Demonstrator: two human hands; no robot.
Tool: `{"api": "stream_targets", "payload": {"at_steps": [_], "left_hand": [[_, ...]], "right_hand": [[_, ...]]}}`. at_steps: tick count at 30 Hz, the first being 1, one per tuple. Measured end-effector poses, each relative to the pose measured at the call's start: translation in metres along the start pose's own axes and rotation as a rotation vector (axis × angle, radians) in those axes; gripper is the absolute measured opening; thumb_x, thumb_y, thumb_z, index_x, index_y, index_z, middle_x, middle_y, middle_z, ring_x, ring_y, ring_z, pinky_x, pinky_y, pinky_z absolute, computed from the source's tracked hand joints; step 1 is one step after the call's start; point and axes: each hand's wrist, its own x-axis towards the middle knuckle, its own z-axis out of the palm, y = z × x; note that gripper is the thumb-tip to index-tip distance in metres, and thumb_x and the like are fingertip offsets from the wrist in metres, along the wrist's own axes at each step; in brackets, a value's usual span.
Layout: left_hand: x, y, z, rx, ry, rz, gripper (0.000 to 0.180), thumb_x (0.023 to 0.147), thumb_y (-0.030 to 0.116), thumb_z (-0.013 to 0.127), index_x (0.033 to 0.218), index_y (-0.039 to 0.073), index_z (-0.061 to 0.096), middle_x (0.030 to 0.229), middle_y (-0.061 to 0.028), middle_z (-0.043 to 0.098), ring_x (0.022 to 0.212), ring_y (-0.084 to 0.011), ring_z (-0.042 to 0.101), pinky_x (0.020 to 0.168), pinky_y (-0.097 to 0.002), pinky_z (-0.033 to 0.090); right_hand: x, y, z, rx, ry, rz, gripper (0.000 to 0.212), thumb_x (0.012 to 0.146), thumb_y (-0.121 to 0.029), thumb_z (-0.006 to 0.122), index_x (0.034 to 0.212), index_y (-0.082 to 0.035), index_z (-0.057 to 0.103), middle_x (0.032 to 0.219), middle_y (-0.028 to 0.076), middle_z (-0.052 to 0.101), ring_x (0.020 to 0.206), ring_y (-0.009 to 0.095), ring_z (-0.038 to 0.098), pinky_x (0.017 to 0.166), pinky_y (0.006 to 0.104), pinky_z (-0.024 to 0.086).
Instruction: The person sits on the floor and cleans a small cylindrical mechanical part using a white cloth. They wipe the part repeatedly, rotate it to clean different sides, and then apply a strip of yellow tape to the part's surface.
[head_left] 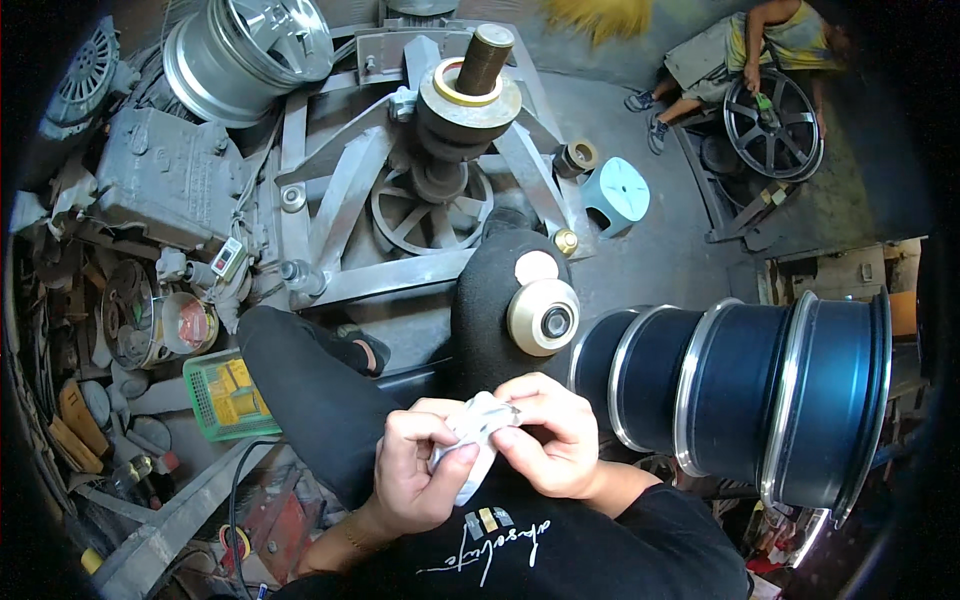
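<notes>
In front of my chest, my left hand (425,460) and my right hand (550,435) both pinch a crumpled white cloth (470,425), which could also be tissue. The left thumb and fingers press it from one side, and part of it hangs below. At the right fingertips a tiny dark tip shows by the cloth; what it is I cannot make out. Just beyond the hands, a pale gold round disc (528,322) with a dark-ringed metal centre rests on my right leg, apart from both hands.
A metal frame with a thick threaded shaft (485,60) stands ahead. Dark blue wheel rims (740,390) line my right; a silver rim (250,60) lies far left. A green basket (225,395) holds yellow boxes. Beyond a light blue stool (622,190), another person handles a dark wheel (772,125).
</notes>
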Motion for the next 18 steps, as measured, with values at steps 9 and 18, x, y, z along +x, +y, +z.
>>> {"api": "stream_targets", "payload": {"at_steps": [9,18], "left_hand": [[0.015,0.017,-0.014,-0.537,0.040,-0.455,0.050,0.098,0.015,0.059,0.137,-0.005,0.036,0.104,-0.0100,0.061,0.095,-0.0120,0.058,0.086,-0.0262,0.047],[0.021,0.011,-0.013,-0.495,0.140,-0.309,0.007,0.094,0.006,0.057,0.097,0.001,0.054,0.094,-0.0094,0.062,0.085,-0.0096,0.055,0.076,-0.0258,0.043]], "right_hand": [[0.000,-0.004,-0.014,0.008,-0.117,0.119,0.012,0.088,0.002,0.066,0.099,0.006,0.069,0.087,0.018,0.070,0.077,0.025,0.069,0.071,0.0333,0.054],[0.000,-0.001,-0.018,-0.056,-0.180,0.136,0.016,0.089,-0.001,0.066,0.103,0.006,0.069,0.087,0.016,0.069,0.072,0.022,0.066,0.066,0.0310,0.051]]}}
